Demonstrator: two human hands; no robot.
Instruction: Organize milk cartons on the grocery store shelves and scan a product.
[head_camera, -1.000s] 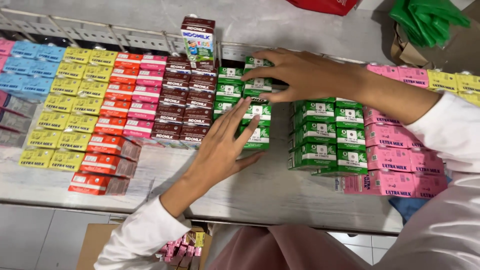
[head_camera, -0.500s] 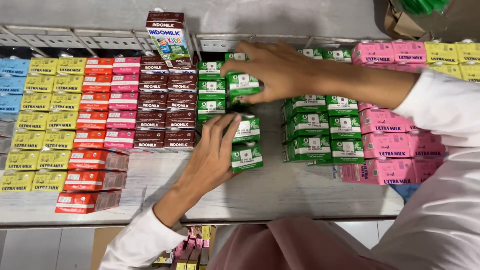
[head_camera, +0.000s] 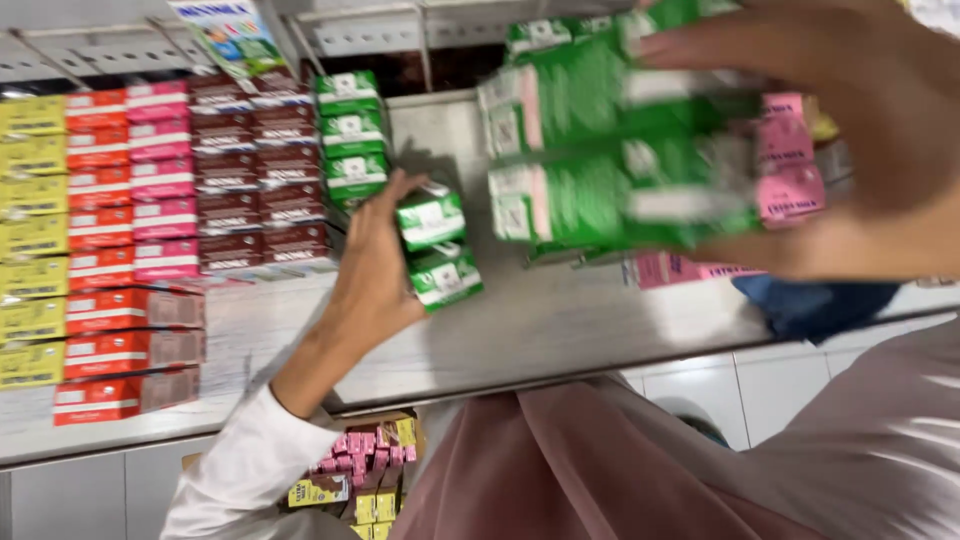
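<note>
Green cartons in rt hand

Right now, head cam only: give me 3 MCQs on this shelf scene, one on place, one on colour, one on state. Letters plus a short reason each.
1. Where do the dark brown cartons lie?
A. Between the pink cartons and the green cartons
B. Right of the big green block
C. Under the counter

2. What colour are the two small cartons at the left hand?
A. Yellow
B. Green
C. Red

3. How is the block of green cartons at the right hand?
A. Flat on the counter, untouched
B. Held up close to the camera, blurred
C. Torn open

Answers:
1 A: the brown rows sit with the pink cartons to their left and a column of green cartons to their right.
2 B: both are green with white panels.
3 B: the right hand's fingers wrap over it, and it looms large above the counter.
</note>
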